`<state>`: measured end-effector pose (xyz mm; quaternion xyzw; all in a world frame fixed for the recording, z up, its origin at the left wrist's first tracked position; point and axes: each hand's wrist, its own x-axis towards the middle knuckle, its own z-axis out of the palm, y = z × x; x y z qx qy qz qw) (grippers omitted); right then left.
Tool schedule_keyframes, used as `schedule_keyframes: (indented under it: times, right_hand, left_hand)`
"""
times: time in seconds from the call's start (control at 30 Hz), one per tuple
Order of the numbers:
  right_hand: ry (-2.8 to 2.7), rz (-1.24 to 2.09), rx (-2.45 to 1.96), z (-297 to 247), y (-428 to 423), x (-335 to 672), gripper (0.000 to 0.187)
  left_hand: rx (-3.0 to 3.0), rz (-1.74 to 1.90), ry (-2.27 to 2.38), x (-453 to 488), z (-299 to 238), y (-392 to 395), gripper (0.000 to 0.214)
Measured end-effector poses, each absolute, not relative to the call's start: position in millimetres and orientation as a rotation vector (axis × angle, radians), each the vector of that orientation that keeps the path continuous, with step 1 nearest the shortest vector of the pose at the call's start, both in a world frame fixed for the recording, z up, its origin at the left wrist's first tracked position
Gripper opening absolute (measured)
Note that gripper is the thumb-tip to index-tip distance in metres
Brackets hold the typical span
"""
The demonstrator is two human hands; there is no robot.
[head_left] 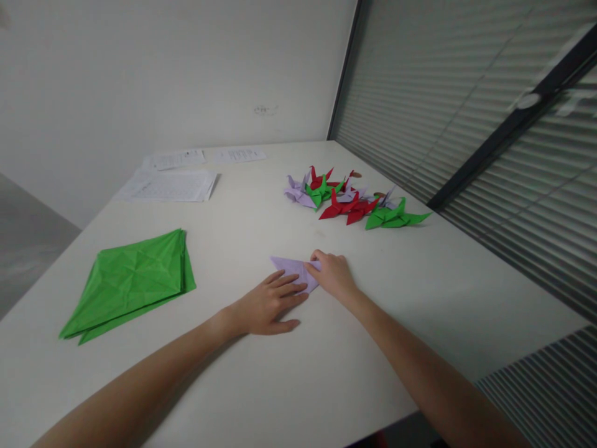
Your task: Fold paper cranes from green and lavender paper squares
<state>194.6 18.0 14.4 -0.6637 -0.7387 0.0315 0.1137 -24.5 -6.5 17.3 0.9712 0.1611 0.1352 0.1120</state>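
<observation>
A small folded sheet of lilac origami paper (290,266) lies flat on the white table (321,367). My left hand (270,305) rests palm down with its fingers spread, several fingertips lying over the paper's near left part. At the paper's right end, my right hand (333,274) is closed, thumb and fingers pinching the edge. The paper's right corner is partly hidden by those fingers.
Folded paper cranes in red, green and lilac (345,202) cluster at the back right. Folded green paper (135,274) lies at the left. Printed sheets (172,185) are at the back left. A wall stands behind, and a window with blinds (420,93) lines the right edge.
</observation>
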Motion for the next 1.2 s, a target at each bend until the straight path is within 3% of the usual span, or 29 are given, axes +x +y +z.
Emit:
schedule_keyframes:
  times: [0.7, 1.2]
  right_hand:
    - [-2.259, -0.333, -1.868, 10.6, 10.7, 193.4, 0.024]
    - [-2.185, -0.205, -1.825, 14.8, 11.8, 193.9, 0.025]
  left_hand:
    - [2.862, 0.366, 0.471, -24.1, 18.6, -5.8, 0.057]
    - [2.806, 0.377, 0.507, -23.0, 19.4, -6.6, 0.057]
